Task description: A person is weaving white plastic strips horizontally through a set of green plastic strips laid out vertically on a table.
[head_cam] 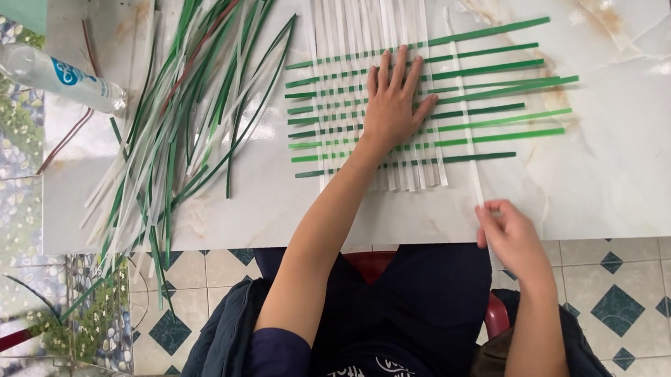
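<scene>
Marble-patterned board [625, 152] carries a woven mat [402, 107] of green and white strips. Left hand [394, 99] lies flat, fingers spread, pressing it. Right hand [507, 234] pinches the near end of a white strip [464, 111], which looks light, thin, springy; it runs lengthwise away from the person.

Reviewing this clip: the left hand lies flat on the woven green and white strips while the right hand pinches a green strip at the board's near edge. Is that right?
Not quite. In the head view the right hand pinches a white strip, not a green one. The left hand does lie flat on the woven green and white strips.
</scene>
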